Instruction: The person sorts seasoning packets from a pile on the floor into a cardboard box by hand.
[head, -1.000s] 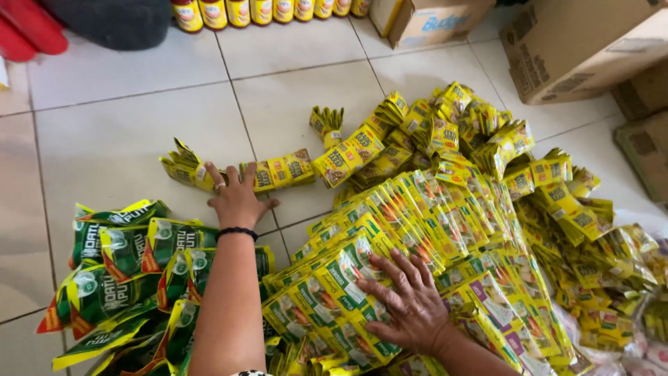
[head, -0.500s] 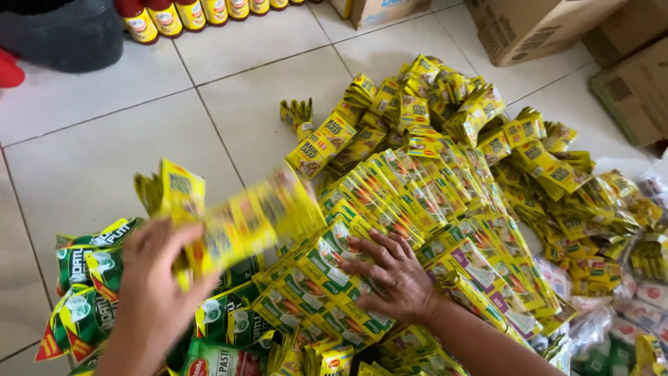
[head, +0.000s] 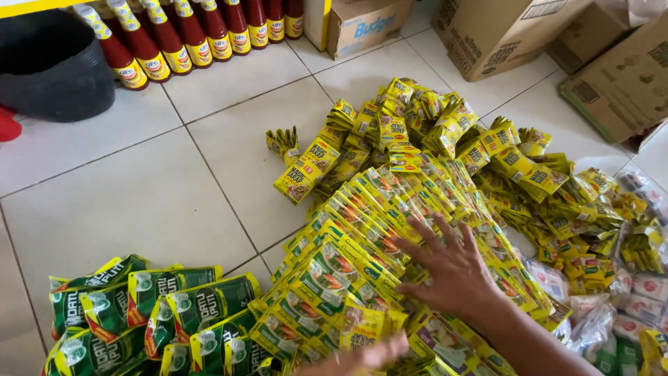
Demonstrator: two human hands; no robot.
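A big heap of yellow sachet strips (head: 390, 209) lies on the tiled floor. My right hand (head: 452, 268) rests flat on the heap with its fingers spread wide. Only the blurred fingertips of my left hand (head: 365, 354) show at the bottom edge, against the near yellow sachets (head: 334, 306); whether it grips them is unclear. A pile of green sachets (head: 160, 313) lies to the left of that hand.
Red sauce bottles (head: 181, 35) stand in a row along the top beside a black bin (head: 56, 69). Cardboard boxes (head: 501, 35) stand at the top right. More yellow packs (head: 543, 181) and clear-wrapped sachets (head: 626, 292) spread to the right. Bare tiles (head: 139, 188) lie at left.
My left hand lifted a strip of yellow sachets off the floor at the left and brought it in toward the near end of the heap. My right hand stayed on the heap.
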